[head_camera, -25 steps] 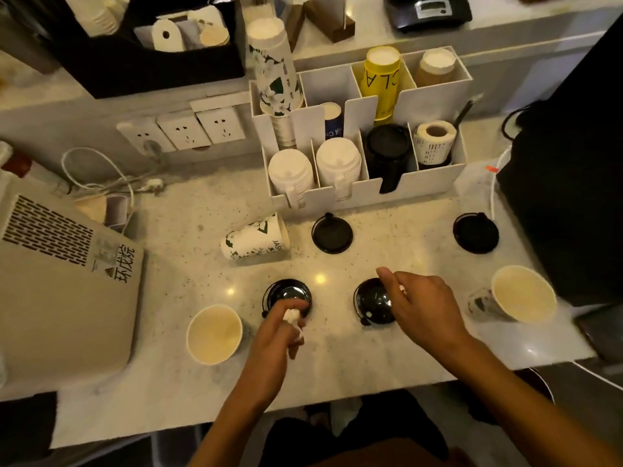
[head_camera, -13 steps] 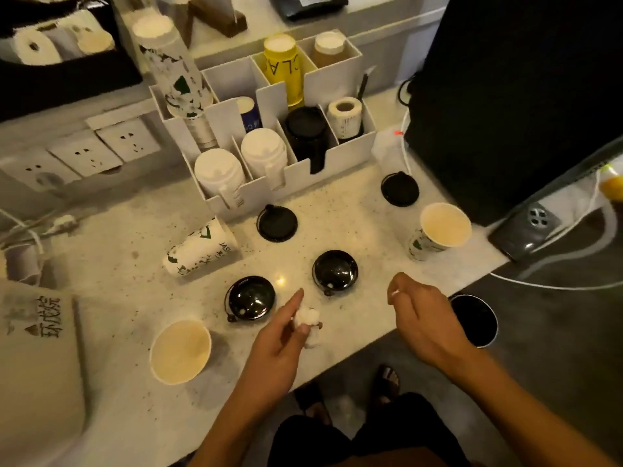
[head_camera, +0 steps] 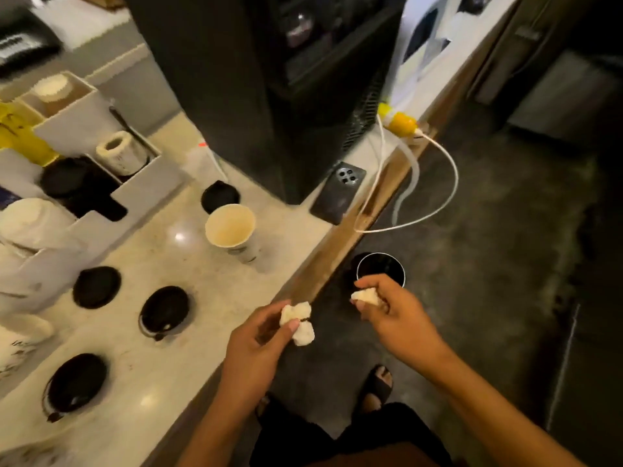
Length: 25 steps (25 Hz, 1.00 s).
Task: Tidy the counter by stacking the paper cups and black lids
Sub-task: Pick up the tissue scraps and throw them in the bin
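Observation:
Several black lids lie on the pale counter (head_camera: 188, 257): one at the back (head_camera: 219, 196), one near the organiser (head_camera: 97, 286), one in the middle (head_camera: 164, 311) and one at the front left (head_camera: 76, 382). A paper cup (head_camera: 232, 230) stands upright near the counter's right edge. My left hand (head_camera: 259, 342) is past the counter edge, shut on a crumpled white paper wad (head_camera: 298, 320). My right hand (head_camera: 391, 308) is over the floor, shut on a second white wad (head_camera: 365, 295), just above a small black bin (head_camera: 381, 269).
A white compartment organiser (head_camera: 77, 129) holds stacked lids, a yellow cup and a label roll at the left. A tall black appliance (head_camera: 256, 82) stands at the back. A phone (head_camera: 338, 192) and white cables (head_camera: 435, 183) lie by the counter's right end.
The view has swung right toward the floor. Both hands have left the counter and moved right, the right hand now holding a wad above the bin.

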Each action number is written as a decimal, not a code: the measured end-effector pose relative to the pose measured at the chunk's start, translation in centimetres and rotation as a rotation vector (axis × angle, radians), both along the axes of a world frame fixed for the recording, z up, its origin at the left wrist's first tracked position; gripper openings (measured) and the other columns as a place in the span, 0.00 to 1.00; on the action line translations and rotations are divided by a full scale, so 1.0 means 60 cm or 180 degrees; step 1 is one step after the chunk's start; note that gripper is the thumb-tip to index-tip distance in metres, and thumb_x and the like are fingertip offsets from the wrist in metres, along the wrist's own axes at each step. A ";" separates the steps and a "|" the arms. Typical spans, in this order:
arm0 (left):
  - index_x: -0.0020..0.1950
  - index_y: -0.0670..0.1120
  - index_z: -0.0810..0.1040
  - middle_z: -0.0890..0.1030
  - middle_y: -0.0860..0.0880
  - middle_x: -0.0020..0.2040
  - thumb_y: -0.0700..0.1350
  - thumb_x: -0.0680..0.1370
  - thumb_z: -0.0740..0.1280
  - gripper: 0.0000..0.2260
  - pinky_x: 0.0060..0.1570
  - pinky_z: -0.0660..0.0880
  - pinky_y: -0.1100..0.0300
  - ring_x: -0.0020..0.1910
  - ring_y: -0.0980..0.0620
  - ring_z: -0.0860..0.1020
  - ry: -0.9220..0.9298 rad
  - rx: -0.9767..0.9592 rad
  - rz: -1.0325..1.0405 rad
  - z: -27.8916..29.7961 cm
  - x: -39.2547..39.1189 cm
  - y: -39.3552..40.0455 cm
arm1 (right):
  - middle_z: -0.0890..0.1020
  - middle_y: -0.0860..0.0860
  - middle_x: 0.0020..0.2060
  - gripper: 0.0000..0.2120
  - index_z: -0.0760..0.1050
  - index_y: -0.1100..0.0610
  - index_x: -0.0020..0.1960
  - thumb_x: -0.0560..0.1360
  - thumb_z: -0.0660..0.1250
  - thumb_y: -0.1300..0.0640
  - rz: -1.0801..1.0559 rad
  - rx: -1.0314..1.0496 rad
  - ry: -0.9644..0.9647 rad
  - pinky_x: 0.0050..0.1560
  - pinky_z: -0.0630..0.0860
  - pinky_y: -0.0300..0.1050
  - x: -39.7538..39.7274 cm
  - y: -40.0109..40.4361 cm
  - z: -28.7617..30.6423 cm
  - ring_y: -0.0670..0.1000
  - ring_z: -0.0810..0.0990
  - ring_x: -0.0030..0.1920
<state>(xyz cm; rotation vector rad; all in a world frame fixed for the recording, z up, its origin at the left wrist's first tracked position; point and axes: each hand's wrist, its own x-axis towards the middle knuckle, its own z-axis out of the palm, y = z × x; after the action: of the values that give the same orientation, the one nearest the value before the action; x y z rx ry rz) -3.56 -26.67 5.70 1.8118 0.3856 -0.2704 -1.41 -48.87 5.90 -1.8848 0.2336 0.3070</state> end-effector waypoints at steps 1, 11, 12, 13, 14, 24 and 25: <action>0.61 0.54 0.82 0.85 0.57 0.56 0.45 0.76 0.73 0.13 0.58 0.80 0.57 0.56 0.58 0.82 0.0000 -0.0020 -0.0062 0.002 0.009 -0.046 | 0.82 0.50 0.42 0.11 0.77 0.47 0.53 0.77 0.69 0.63 -0.0051 -0.0013 0.0001 0.41 0.77 0.48 -0.002 -0.043 -0.001 0.55 0.79 0.40; 0.52 0.56 0.80 0.82 0.72 0.42 0.43 0.78 0.70 0.07 0.39 0.75 0.76 0.47 0.73 0.79 -0.0026 0.0127 -0.1122 0.022 0.088 -0.340 | 0.81 0.47 0.35 0.13 0.79 0.44 0.42 0.75 0.70 0.62 -0.0853 -0.0129 0.0086 0.31 0.69 0.34 -0.012 -0.315 -0.014 0.41 0.73 0.31; 0.51 0.55 0.81 0.82 0.70 0.42 0.43 0.77 0.71 0.07 0.39 0.75 0.75 0.46 0.72 0.80 -0.0010 0.0122 -0.1137 0.018 0.096 -0.350 | 0.81 0.46 0.34 0.12 0.79 0.44 0.42 0.75 0.70 0.62 -0.0919 -0.0113 0.0106 0.31 0.69 0.34 -0.009 -0.326 -0.018 0.41 0.74 0.30; 0.50 0.54 0.81 0.83 0.68 0.42 0.42 0.77 0.71 0.07 0.39 0.76 0.74 0.46 0.69 0.81 0.0011 0.0118 -0.1132 0.016 0.105 -0.359 | 0.81 0.45 0.34 0.12 0.80 0.45 0.43 0.75 0.70 0.63 -0.0982 -0.0092 0.0127 0.31 0.68 0.33 -0.007 -0.334 -0.021 0.40 0.74 0.30; 0.50 0.53 0.82 0.85 0.64 0.43 0.42 0.76 0.72 0.07 0.39 0.78 0.71 0.45 0.66 0.82 0.0047 0.0110 -0.1153 0.012 0.116 -0.368 | 0.81 0.42 0.33 0.11 0.80 0.46 0.43 0.75 0.70 0.63 -0.1077 -0.0083 0.0143 0.32 0.68 0.31 -0.002 -0.343 -0.026 0.40 0.74 0.31; 0.48 0.54 0.84 0.86 0.59 0.43 0.42 0.75 0.74 0.07 0.38 0.77 0.72 0.44 0.63 0.83 0.0340 0.0039 -0.1629 -0.041 0.293 -0.392 | 0.85 0.53 0.37 0.17 0.83 0.47 0.53 0.78 0.59 0.64 -0.1902 0.0152 0.0507 0.33 0.75 0.50 0.124 -0.347 -0.071 0.57 0.76 0.33; 0.48 0.54 0.84 0.86 0.57 0.43 0.41 0.75 0.74 0.07 0.37 0.77 0.71 0.43 0.63 0.83 0.0423 0.0039 -0.1622 -0.055 0.311 -0.390 | 0.86 0.53 0.39 0.19 0.83 0.47 0.54 0.77 0.59 0.65 -0.1907 0.0077 0.0532 0.35 0.77 0.55 0.139 -0.344 -0.081 0.61 0.78 0.34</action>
<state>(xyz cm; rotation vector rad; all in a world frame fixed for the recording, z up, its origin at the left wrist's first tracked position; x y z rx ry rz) 15.10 -50.09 2.39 1.8881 0.0084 -0.7451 6.94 -69.52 1.03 -1.6754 0.8800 0.0543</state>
